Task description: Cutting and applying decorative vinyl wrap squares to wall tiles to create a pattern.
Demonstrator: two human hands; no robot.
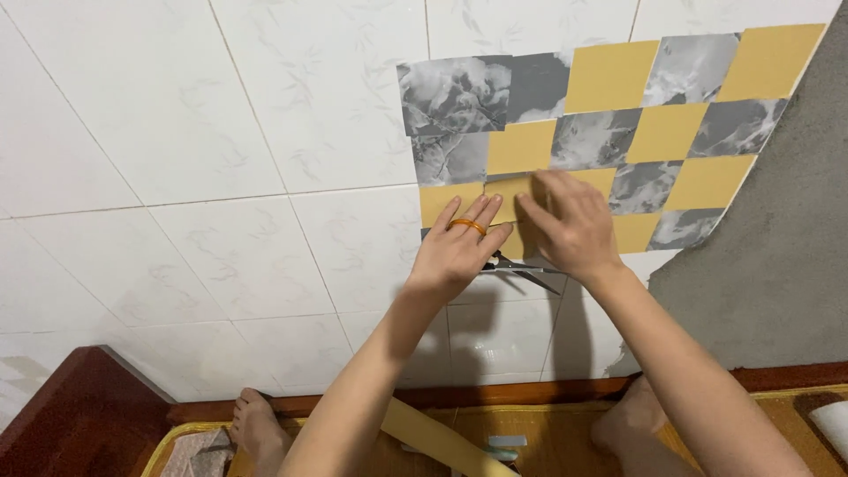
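I see a yellow square sticker (511,205) pressed flat against the white tiled wall (221,132), at the lower left edge of a checkered patch (618,124) made of yellow and grey marble squares. My left hand (459,247) lies on the sticker's left part with the fingers (481,212) stretched out and spread, not closed on anything; one finger wears an orange ring (468,225). My right hand (570,225) presses on the sticker's right part, the fingers also flat against the wall, and the sticker shows between the two hands. A pair of scissors (521,267) appears just under the hands, with the blades pointing to the right; I cannot tell which hand carries it, because the handles are hidden.

I see no containers in this view.

To the right of the patch the wall is bare grey cement (777,247). Below, a dark red wooden frame (79,406) runs along the foot of the wall, and a yellow woven mat (548,433) lies inside it. My two bare feet (256,428) stand on the mat. A long strip of yellow paper (442,437) lies on the mat near the left arm, and a white roll (830,424) is at the right edge.
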